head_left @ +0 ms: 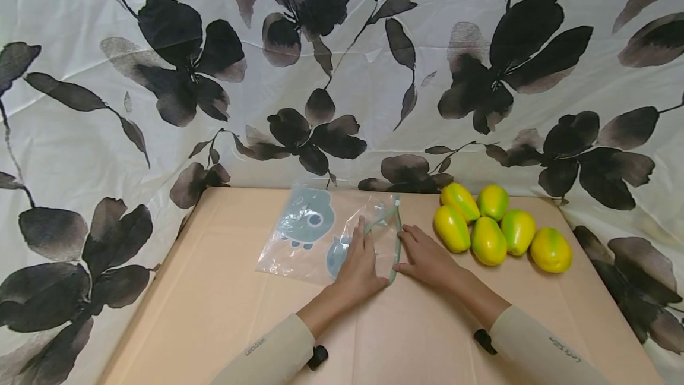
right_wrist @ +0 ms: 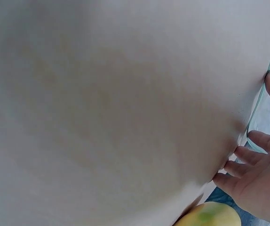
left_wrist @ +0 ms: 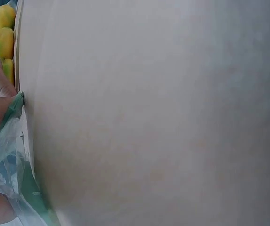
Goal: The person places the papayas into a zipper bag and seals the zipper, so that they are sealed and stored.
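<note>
A clear zip bag (head_left: pixel 299 242) with blue cartoon prints and a green zip edge lies flat on the tan table. Its mouth faces right, where the two green strips stand apart. On the bag near that mouth rests my left hand (head_left: pixel 359 260), fingers extended and thumb out by the strip. My right hand (head_left: pixel 430 257) touches the green edge from the other side with thumb and fingertips spread along it. In the right wrist view the fingers of this hand (right_wrist: pixel 262 174) are apart and only lightly bent.
Several yellow-green mangoes (head_left: pixel 488 241) sit in a group to the right of my right hand. The tan table (head_left: pixel 214 314) ends at the back against a white cloth (head_left: pixel 374 94) with dark flower prints. Black straps show at both wrists.
</note>
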Demonstrator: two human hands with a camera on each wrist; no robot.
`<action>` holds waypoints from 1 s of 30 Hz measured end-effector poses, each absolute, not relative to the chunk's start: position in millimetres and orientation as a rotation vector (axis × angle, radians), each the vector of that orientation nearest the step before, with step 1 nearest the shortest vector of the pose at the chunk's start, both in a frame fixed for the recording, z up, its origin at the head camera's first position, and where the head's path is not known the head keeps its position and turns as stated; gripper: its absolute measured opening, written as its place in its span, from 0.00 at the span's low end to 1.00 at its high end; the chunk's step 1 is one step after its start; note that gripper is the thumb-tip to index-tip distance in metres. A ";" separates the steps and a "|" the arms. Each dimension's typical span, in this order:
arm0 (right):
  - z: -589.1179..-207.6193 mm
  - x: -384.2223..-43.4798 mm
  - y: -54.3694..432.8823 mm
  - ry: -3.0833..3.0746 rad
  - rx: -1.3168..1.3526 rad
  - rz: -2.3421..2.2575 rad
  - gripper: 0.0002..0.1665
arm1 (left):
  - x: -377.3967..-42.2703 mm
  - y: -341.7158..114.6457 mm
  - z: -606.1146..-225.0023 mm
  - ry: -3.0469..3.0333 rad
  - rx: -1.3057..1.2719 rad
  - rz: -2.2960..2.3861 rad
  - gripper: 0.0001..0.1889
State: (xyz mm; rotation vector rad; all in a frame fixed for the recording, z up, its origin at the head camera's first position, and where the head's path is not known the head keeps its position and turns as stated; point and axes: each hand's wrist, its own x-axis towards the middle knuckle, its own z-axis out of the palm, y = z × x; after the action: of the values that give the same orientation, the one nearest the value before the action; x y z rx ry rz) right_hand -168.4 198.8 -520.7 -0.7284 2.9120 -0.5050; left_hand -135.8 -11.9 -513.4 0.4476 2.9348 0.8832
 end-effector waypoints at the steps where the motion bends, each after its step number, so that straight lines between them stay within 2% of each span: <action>1: -520.6 -168.2 198.7 2.912 -0.728 -0.503 0.52 | -135.9 -11.9 -513.5 2.943 0.452 0.873 0.64; 14: -518.2 -167.6 198.2 2.902 -0.708 -0.533 0.53 | -137.3 -11.5 -514.0 2.937 0.454 0.858 0.65; 19: -514.7 -167.5 200.9 2.873 -0.707 -0.654 0.50 | -139.0 -11.9 -514.4 2.925 0.460 0.852 0.66; 30: -490.0 -164.1 213.4 2.986 -0.606 -0.753 0.51 | -139.4 -13.5 -515.5 2.925 0.470 0.880 0.66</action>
State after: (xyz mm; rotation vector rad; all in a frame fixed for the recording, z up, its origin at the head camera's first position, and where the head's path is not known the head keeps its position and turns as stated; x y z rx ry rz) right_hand -164.1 213.4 -490.0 -0.6062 2.9862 -0.7530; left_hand -139.4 -13.5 -515.5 0.4698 2.9246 0.8805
